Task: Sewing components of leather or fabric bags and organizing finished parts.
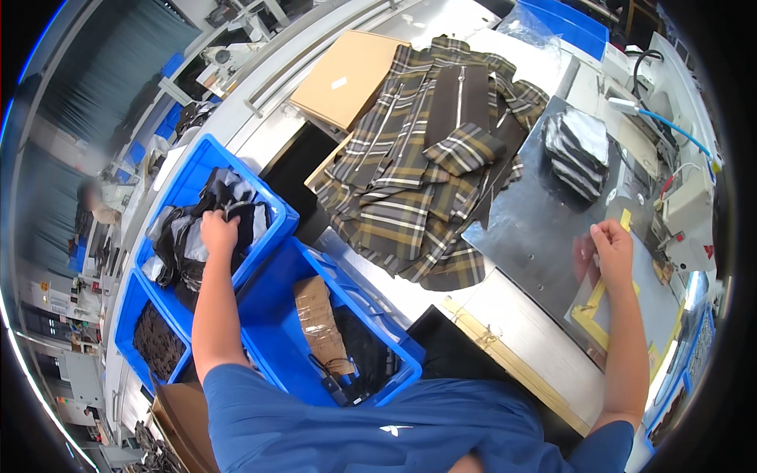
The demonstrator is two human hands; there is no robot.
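Note:
My left hand (219,231) reaches into a blue bin (285,214) at the left, its fingers closed on the dark and grey fabric pieces (185,240) heaped there. At the right, my right hand (613,248) is over the dark metal plate of a sewing machine (684,209), fingers curled together. Whether something thin is pinched in them I cannot make out. Beneath that wrist lies a clear sheet edged with yellow tape (587,314). Beyond the hand, a stack of black and silvery-grey fabric pieces (577,151) sits on the plate.
Plaid garment pieces with zippers (426,169) spread over the middle of the table, beside a cardboard box (347,77). A second blue bin (276,315), holding cardboard and dark items, stands close to my body. A smaller bin (130,347) of dark pieces is at the left.

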